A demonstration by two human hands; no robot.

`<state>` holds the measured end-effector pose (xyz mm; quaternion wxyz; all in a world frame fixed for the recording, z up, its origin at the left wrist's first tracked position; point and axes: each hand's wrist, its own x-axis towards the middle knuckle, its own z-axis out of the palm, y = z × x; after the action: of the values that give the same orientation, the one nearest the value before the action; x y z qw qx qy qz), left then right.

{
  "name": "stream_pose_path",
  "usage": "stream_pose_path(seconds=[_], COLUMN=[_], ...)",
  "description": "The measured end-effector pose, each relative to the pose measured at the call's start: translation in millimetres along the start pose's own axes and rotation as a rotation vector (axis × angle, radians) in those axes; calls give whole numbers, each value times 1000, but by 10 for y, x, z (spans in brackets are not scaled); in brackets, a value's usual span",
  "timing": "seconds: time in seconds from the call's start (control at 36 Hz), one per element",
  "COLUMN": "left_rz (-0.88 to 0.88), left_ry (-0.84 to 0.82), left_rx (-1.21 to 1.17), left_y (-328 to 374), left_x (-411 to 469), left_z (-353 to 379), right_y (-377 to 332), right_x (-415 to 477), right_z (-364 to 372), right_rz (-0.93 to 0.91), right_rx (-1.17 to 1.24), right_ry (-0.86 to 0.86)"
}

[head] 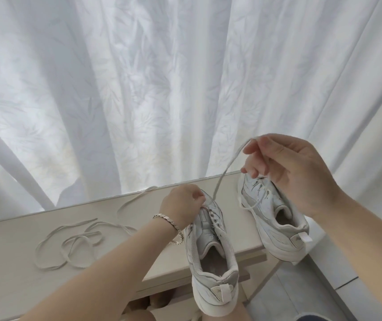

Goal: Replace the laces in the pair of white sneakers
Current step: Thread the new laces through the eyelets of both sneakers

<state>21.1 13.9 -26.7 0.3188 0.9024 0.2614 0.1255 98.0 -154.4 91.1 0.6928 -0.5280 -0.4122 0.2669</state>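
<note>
Sheer leaf-patterned curtain (pixel 139 89) hanging behind pale wooden table (pixel 9 246).

**What you are wearing**

You are working with your left hand (pixel 183 200) and your right hand (pixel 287 172) bare. On your left wrist you are wearing a silver-coloured bracelet (pixel 168 224). It is showing as a chain of small flat plates linked edge to edge, and its lower run is hanging a little loose from the wrist. Both your forearms (pixel 106 274) are showing uncovered right to the edge of the view. Your fingers (pixel 258 169) are ending in short, rounded nails. A patch of dark blue fabric (pixel 310 318) is peeking in at the bottom right, too little of it to tell what garment it is.
</note>
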Motion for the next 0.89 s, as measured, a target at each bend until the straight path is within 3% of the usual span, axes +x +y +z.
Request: stream_pose_path(seconds=[0.11, 0.17, 0.22, 0.31, 0.42, 0.53, 0.64, 0.69, 0.75, 0.83, 0.89], left_rz=[98, 152, 217, 277, 343, 418, 464, 537, 565, 370, 98], left_ry=[235, 197, 26, -196, -256, -253, -346, -287, -75, 219, 251], left_rx=[-412, -683, -746, -547, -166, -32, 148, 478, 756, 748, 644], left_y=[302, 476, 565, 565, 488, 437, 375, 323, 205, 86, -23], left_x=[-149, -232, -285, -314, -278, -225, -190, -163, -112, -40, 61], left_z=[-178, -348, -488, -583, -616, -639, -627, -588, -531, -507, -491], right_y=[73, 124, 185, 239, 274, 346, 377, 380, 411, 493, 530], right_x=[38, 65, 79, 88, 99, 70, 33, 17, 1, -33, -52], right_z=[70, 91, 109, 119, 62, 32, -15, -49, -105, -232, -313], right_rz=[152, 220, 263, 301, 289, 285, 312, 339, 383, 468, 511], right_rx=[-216, -371, -458, -542, -762, -972, -1017, -1049, -1103, -1185, -1196], right_ry=[-70, -99, -138, -196, -223, -334, -327, -319, -328, -322, -295])
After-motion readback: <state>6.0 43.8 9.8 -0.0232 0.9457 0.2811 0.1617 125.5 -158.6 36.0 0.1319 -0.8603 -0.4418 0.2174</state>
